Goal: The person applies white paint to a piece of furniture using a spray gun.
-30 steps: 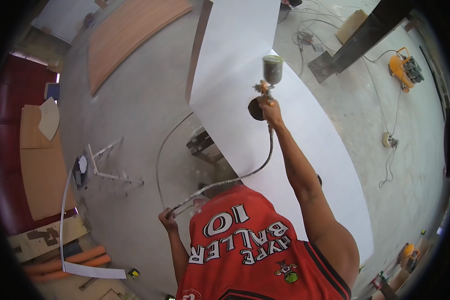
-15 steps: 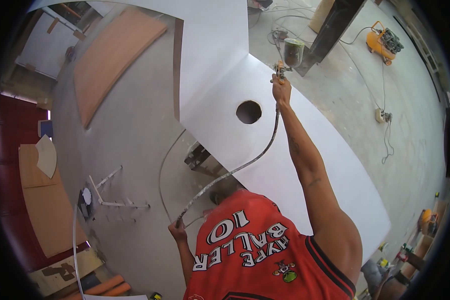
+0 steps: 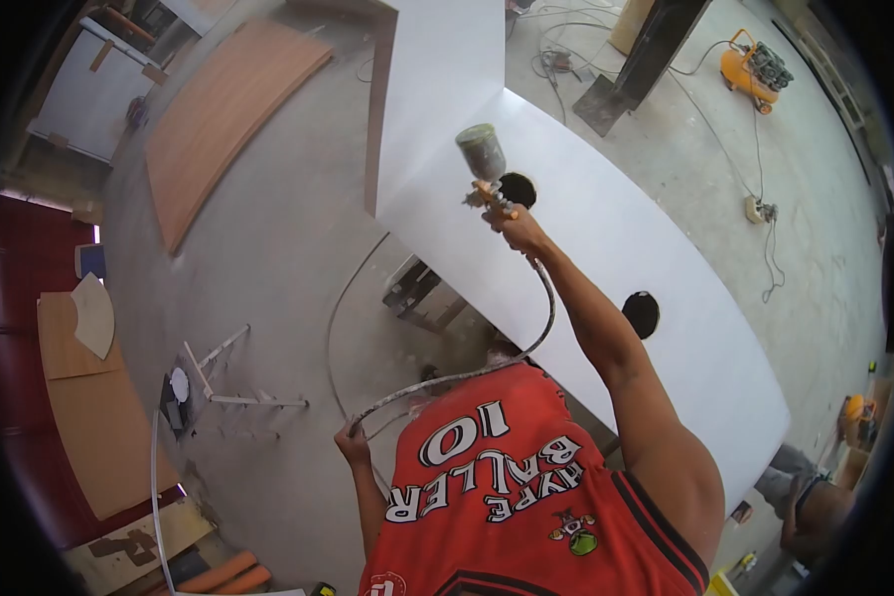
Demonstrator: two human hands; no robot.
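Observation:
My right hand (image 3: pixel 519 230) grips a spray gun (image 3: pixel 485 169) with a green-stained cup on top, held out at arm's length over a long white panel (image 3: pixel 606 228). The gun sits just left of a round hole (image 3: pixel 518 189) in the panel; a second hole (image 3: pixel 641 314) lies further along. From the gun a grey air hose (image 3: pixel 467 372) loops back to my left hand (image 3: pixel 352 442), which holds it low beside my red jersey. A second white panel (image 3: pixel 442 79) meets the first at an angle.
The panel rests on a dark trestle (image 3: pixel 414 291) over a concrete floor. A wooden board (image 3: pixel 223 109) lies to the far left. An orange compressor (image 3: pixel 755 68) and cables are at the far right. Another person (image 3: pixel 810 497) crouches at the lower right.
My right hand has swept the spray gun leftward along the panel, from right of the round hole to its left. The left hand still holds the hose.

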